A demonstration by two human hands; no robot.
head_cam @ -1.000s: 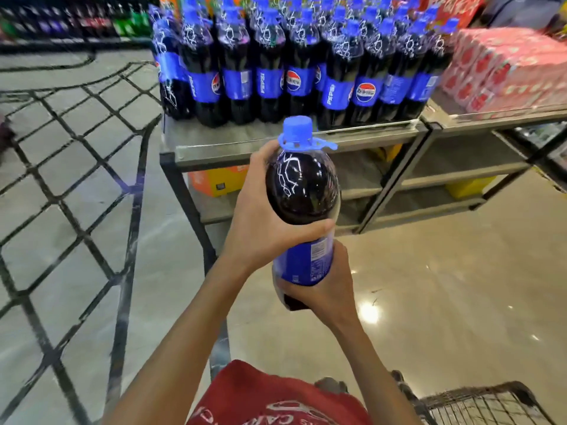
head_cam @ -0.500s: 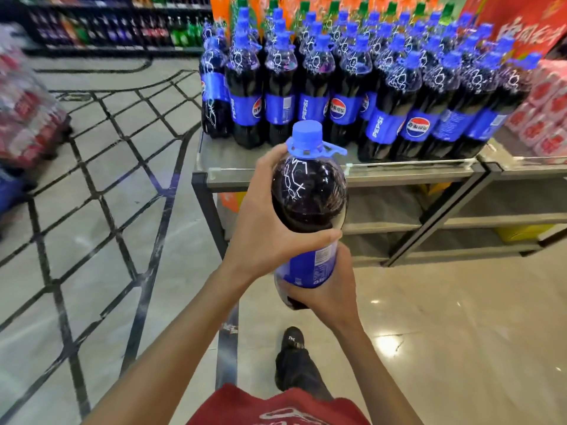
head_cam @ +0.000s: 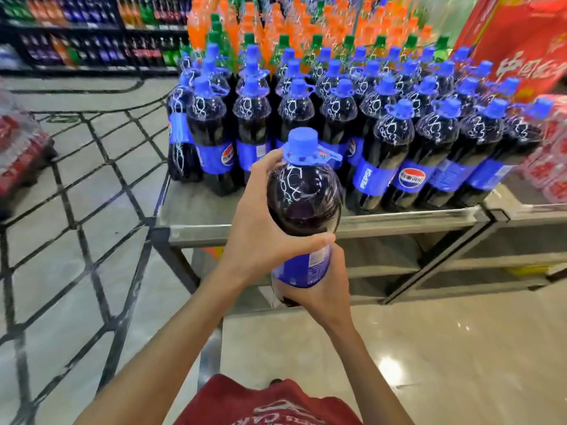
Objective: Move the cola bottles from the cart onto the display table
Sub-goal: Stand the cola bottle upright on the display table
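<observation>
Just short of the table (head_cam: 196, 217), we grip one bottle (head_cam: 303, 191) with both hands: left hand (head_cam: 260, 222) wrapped round its shoulder and nearer the table, right hand (head_cam: 316, 289) cupping its base. It stands upright, cap up. Bare top shows at the table's near left corner. Standing bottles (head_cam: 383, 142) crowd the table behind, with red packs (head_cam: 552, 167) at its right end.

Dark cola bottle (head_cam: 303, 204), blue cap & label, upright, held above display table (head_cam: 196, 222) front edge

A shop is being indicated: massed cola bottles (head_cam: 380, 154) are being displayed at twelve o'clock, stocked shelving (head_cam: 76, 32) at ten.
</observation>
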